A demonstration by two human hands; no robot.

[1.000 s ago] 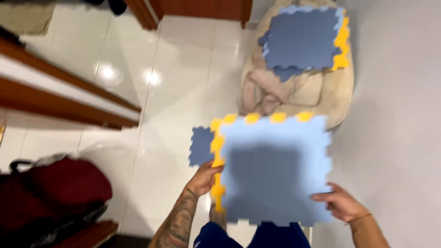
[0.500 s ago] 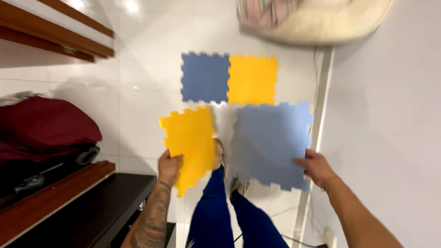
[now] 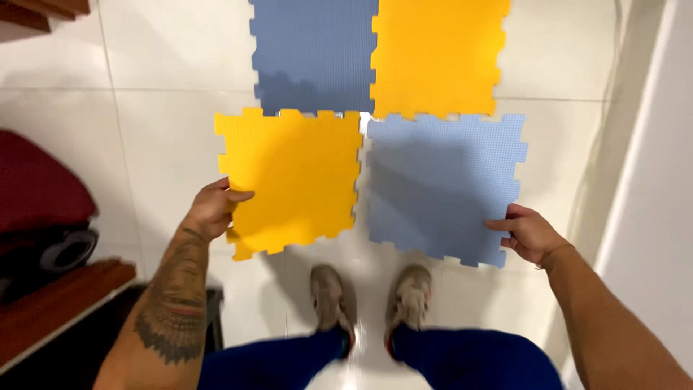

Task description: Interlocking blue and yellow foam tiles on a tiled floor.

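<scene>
Nearest to us are our own two shoes [image 3: 372,303], planted side by side on the white tiled floor [image 3: 151,144], with blue trouser legs [image 3: 375,365] below them at the near edge.

Just beyond the shoes we hold two foam puzzle mats, one in each hand. Our left hand [image 3: 214,210], on a tattooed forearm, pinches the left edge of the yellow mat [image 3: 292,177], thumb on top and fingers curled underneath. Our right hand [image 3: 529,235] pinches the near right corner of the light blue mat [image 3: 444,180] in the same way, thumb over the top face. The two mats sit side by side, their toothed inner edges just beside each other with a thin gap between them; we cannot tell whether they rest on the floor or hang slightly above it.

To the near left there is a dark red bag [image 3: 36,191] above a brown wooden ledge [image 3: 58,303].

Farther on, two more mats lie flat on the tiles and are locked together: a darker blue mat [image 3: 314,50] on the left and a second yellow mat [image 3: 437,54] on the right. Their near edges meet or slightly overlap the far edges of the held pair. A pale wall [image 3: 660,180] runs along the right.
</scene>
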